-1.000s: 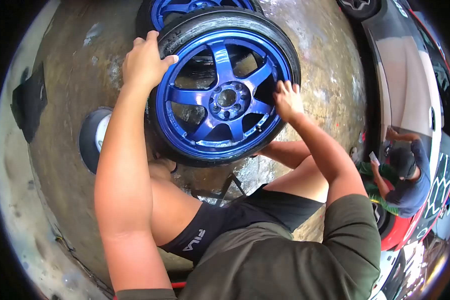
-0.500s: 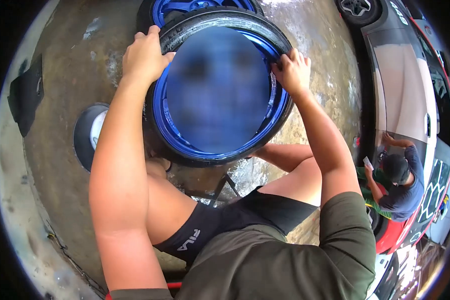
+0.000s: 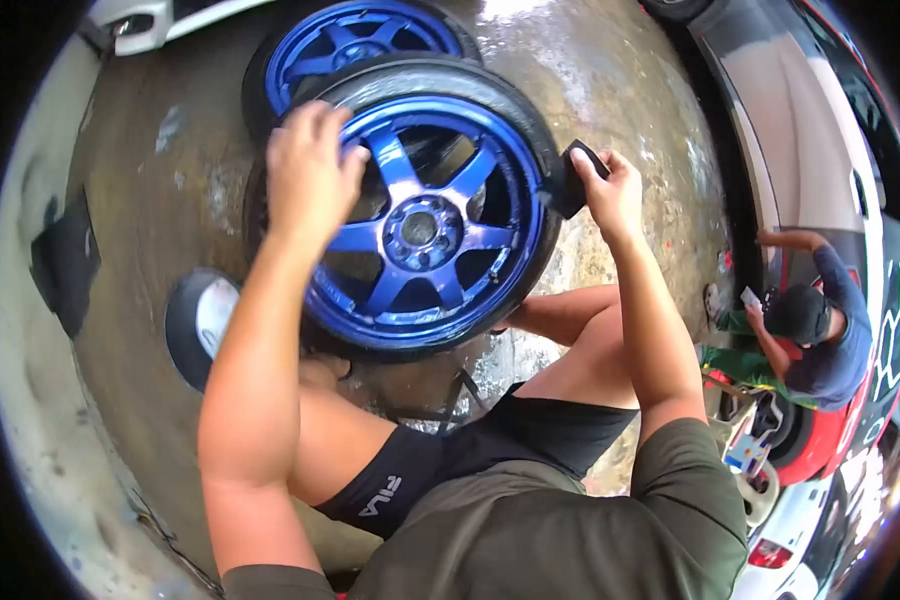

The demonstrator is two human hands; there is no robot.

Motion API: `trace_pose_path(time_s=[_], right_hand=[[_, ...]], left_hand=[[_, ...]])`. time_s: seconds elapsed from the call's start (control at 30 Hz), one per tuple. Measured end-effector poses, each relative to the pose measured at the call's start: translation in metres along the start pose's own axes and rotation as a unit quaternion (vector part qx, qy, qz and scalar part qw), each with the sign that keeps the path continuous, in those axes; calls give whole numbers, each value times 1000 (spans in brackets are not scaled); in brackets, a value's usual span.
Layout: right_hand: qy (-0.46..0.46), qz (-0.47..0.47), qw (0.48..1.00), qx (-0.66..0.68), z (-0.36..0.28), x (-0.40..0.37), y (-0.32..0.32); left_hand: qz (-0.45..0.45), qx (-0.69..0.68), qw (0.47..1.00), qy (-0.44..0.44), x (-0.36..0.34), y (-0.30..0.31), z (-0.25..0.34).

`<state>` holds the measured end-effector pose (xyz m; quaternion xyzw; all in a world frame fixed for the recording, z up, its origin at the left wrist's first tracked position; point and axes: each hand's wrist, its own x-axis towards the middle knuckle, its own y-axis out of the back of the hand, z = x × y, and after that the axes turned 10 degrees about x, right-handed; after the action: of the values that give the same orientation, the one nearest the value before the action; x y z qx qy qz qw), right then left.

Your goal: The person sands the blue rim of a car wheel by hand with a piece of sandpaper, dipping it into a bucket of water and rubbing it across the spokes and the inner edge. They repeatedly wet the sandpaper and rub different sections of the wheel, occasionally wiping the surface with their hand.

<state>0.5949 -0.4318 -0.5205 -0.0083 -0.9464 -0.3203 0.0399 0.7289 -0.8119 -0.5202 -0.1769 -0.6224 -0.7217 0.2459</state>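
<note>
In front of my legs a blue six-spoke wheel (image 3: 422, 232) stands tilted towards me, with a black tyre (image 3: 515, 105) around it. Its spokes look wet and shiny. My left hand (image 3: 315, 175) is over the upper left of the tyre and rim, fingers apart and slightly blurred. To the right of the tyre, my right hand (image 3: 615, 195) pinches a black pad (image 3: 576, 180) between thumb and fingers. The pad's edge overlaps the tyre's right side in this view.
A second blue wheel (image 3: 355, 45) lies behind the first. A dark bucket (image 3: 185, 325) with something white inside stands at left, near a black flat piece (image 3: 67, 262). At right, a person (image 3: 830, 325) crouches beside a grey car (image 3: 770, 110).
My right hand has come off the tyre's right edge and now shows the black pad. My left hand has loosened from the tyre and lies over the rim. The view has shifted slightly.
</note>
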Motion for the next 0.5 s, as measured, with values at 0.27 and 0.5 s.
trace_pose_path(time_s=[0.27,0.5], right_hand=[[-147,81,801,575,-42,-14,64],[-155,-31,697,700,-41,-17,50]], left_hand=[[-301,-68,939,-154,-31,-111,208],[-115,-361,907,182,-54,-213,306]])
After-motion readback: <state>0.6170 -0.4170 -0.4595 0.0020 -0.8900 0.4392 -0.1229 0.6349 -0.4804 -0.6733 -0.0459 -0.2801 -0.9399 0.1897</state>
